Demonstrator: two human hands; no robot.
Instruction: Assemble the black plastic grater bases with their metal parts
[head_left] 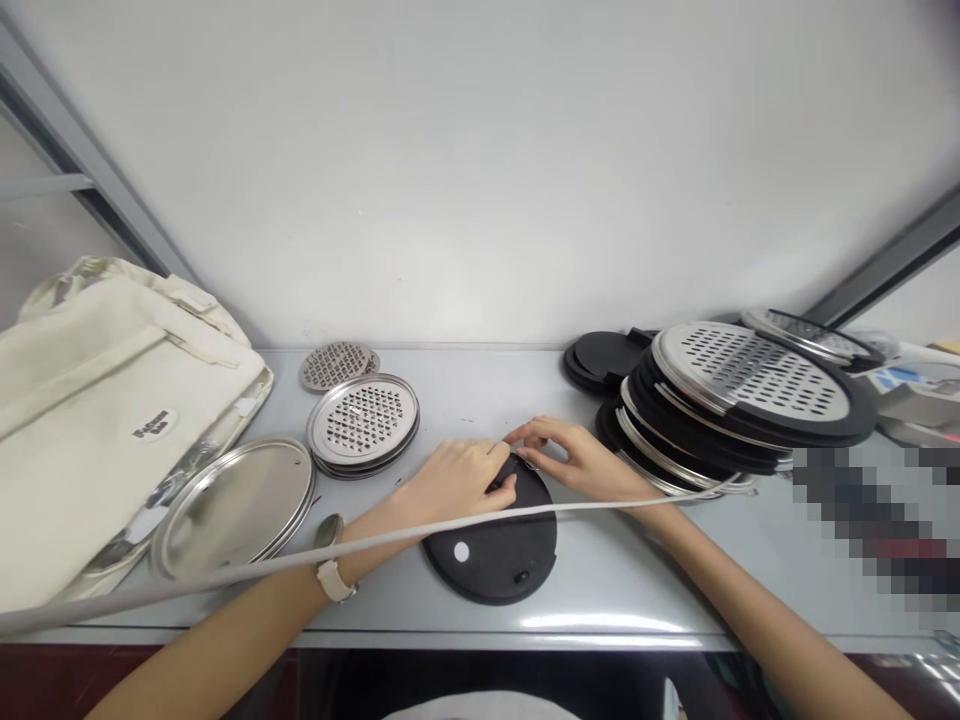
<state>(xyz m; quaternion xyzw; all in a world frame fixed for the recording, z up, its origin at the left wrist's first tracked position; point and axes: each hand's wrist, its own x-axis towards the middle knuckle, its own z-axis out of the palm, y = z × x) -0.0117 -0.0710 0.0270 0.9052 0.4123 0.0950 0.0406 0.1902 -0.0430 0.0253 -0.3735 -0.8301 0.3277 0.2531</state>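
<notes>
A black round plate [495, 560] with a white dot lies on the grey table in front of me. My left hand [469, 475] is curled over its far left edge, thumb and fingers pinching the dark part there. My right hand [559, 455] is at the same far edge, with thumb and index finger bent together close to the left fingertips. A small shiny bit [529, 462] shows by the right thumb, too small to name. The hands hide part of the plate's far rim.
Perforated metal grater discs [367, 420] and plain metal discs [240, 500] lie to the left, by a cream bag [97, 400]. A tall stack of black and metal discs [750, 390] leans at the right, near black round pieces [607, 360]. A pale cable [585, 508] crosses in front.
</notes>
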